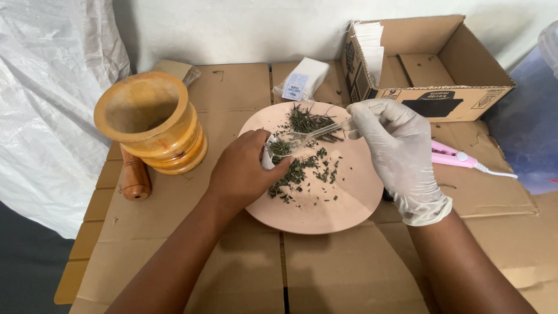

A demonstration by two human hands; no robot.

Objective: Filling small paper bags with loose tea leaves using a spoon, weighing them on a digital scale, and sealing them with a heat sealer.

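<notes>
My left hand [244, 171] is bare and holds a small white paper sachet [268, 156] open at the left edge of a round pink plate [325, 212]. My right hand [395, 148], in a white glove, grips a clear plastic spoon [308, 135] whose bowl carries dried green leaves right at the sachet's mouth. More dried leaves [308, 121] lie scattered and heaped on the plate, at its far side and near my left hand.
A wooden mortar [152, 122] stands at the left with its pestle [135, 174] lying beside it. An open cardboard box [430, 64] holding white sachets sits at the back right, a white packet [303, 78] behind the plate, a pink handheld tool [450, 157] with a white cord at the right. Flattened cardboard covers the surface.
</notes>
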